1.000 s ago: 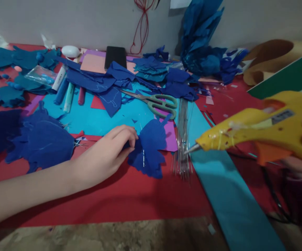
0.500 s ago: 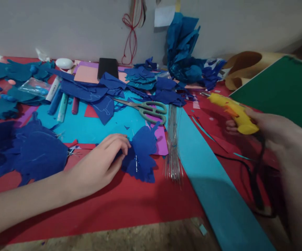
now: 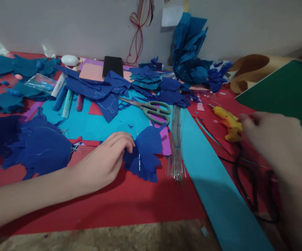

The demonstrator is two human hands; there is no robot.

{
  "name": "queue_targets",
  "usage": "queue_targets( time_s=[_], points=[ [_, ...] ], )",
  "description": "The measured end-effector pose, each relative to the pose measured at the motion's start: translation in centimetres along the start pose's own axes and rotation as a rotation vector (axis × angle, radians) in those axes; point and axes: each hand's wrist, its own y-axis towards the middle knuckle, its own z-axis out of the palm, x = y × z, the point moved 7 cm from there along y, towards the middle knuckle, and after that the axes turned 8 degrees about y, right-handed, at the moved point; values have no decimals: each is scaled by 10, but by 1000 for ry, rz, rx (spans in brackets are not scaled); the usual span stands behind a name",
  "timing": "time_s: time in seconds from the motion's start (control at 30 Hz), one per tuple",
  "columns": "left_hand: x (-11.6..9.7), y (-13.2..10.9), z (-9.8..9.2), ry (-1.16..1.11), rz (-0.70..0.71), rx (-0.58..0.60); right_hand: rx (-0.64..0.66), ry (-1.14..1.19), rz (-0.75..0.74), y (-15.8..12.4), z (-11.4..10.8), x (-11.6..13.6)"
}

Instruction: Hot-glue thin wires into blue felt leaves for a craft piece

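My left hand has its fingers curled onto the left edge of a dark blue paper petal with scalloped edges. A shiny streak of clear glue runs along the petal's middle, and a thin wire tip sticks up at its top. Over on the right, a yellow hot glue gun lies on the red sheet, nozzle pointing away and left. My right hand is just right of it, slightly blurred, its fingers off the handle and partly hidden. A bundle of thin wires lies between petal and glue gun.
Green-handled scissors lie beyond the petal, near several markers. More blue petals spread at left. A light blue strip crosses the red sheet. The gun's black cord loops at right, below a green board.
My right hand has put the glue gun down on the red sheet and let go of it. My left hand stays on the petal. The view has shifted slightly.
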Motion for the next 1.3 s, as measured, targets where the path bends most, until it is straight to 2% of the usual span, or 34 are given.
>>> queue_targets(
  time_s=[0.07, 0.1, 0.13, 0.17, 0.2, 0.3, 0.57, 1.03, 1.17, 1.3],
  points=[
    [-1, 0, -1, -3, 7, -9, 50, 65, -100, -14, 5, 39],
    [-1, 0, -1, -3, 9, -13, 112, 143, -209, -23, 11, 62],
    [-1, 0, -1, -4, 10, -16, 178, 295, -444, -36, 15, 92],
    [-1, -1, -1, -5, 8, -14, 182, 388, -617, -49, 14, 115],
    [-1, -1, -1, -6, 5, -13, 147, 424, -728, -60, 12, 130],
    [1, -1, 2, -3, -14, 3, 170, 502, -798, -77, 14, 151],
    [5, -1, 5, 34, -24, 3, 288, 446, -842, -90, 24, 168],
    [3, 0, 5, 104, -27, 28, 194, 178, -932, -101, 25, 175],
    [4, 1, 5, 121, -32, 32, 210, 163, -926, -101, 27, 174],
    [-2, 1, 1, 104, 15, -13, 210, 208, -912, -100, 26, 177]
  ],
)
